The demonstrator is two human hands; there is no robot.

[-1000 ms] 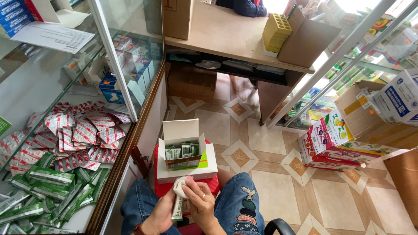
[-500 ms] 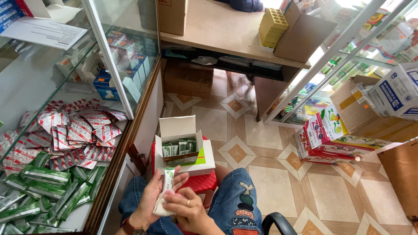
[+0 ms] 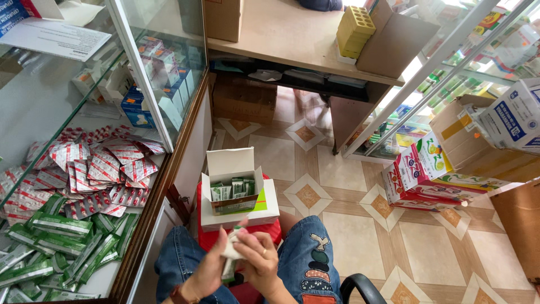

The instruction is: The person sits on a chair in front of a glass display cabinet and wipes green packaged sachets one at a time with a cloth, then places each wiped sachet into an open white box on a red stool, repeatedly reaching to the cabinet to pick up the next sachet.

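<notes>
Head view: your left hand (image 3: 207, 270) and right hand (image 3: 260, 263) both curl their fingers (image 3: 245, 243) closed around one white sachet strip (image 3: 230, 253), just below the open carton (image 3: 236, 188).

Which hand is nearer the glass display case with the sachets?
Left. The left hand is on the side of the glass display case; the right hand is farther away, across the white sachet both hands hold.

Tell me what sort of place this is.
Most likely a pharmacy or medicine shop: a glass display case holds heaps of foil sachets and small medicine boxes, and both hands hold a sachet over an open carton of more.
</notes>
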